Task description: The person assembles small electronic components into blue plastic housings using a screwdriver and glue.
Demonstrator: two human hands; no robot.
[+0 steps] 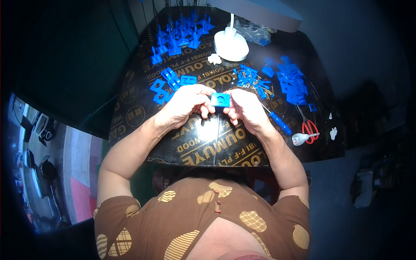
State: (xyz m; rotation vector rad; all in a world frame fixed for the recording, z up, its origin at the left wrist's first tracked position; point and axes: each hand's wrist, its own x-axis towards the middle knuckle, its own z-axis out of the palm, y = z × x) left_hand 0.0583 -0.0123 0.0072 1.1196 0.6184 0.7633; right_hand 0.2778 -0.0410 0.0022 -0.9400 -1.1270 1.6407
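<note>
Between my two hands, over the near half of the dark table, is a small blue square plastic plate [220, 100] with a round recess in its middle. My left hand [190, 104] pinches its left edge, and my right hand [246, 108] grips the right edge. Just beyond my left hand lie several blue square plastic pieces with holes [161, 90], some stacked. To the right of my right hand rests a screwdriver with a blue handle [280, 123]. Past it are scissors with red handles [310, 130] and a small white squeeze bottle [299, 139].
A white lamp base [231, 44] stands at the back under a wide lamp head [264, 13]. Blue assembled pieces with dark springs [182, 37] crowd the far left. Small blue parts and pins [253, 80] and a heap of blue pieces [291, 80] lie at right.
</note>
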